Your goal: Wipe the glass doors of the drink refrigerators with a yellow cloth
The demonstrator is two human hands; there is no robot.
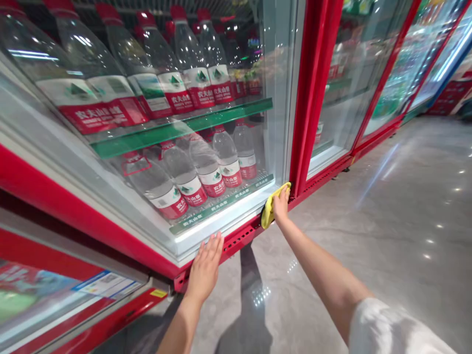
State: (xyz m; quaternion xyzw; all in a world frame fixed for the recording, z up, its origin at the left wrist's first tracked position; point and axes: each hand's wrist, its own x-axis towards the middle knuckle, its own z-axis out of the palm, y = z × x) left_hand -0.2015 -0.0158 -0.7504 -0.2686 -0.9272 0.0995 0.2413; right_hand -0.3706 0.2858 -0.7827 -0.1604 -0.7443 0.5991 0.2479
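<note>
The left hand (pixel 203 268), open with fingers extended and holding nothing, rests on the bottom edge of the red-framed cooler (pixel 236 241). Behind the glass, bottles (pixel 212 172) stand on two levels. Farther right, the yellow cloth (pixel 270 209) lies under the right hand's (pixel 280 204) fingers, pressed against the cooler's lower corner.

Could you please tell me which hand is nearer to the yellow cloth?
The right hand is nearer: it presses the yellow cloth against the bottom corner of the door frame. The left hand lies flat on the bottom edge of the frame, apart from the cloth.
</note>
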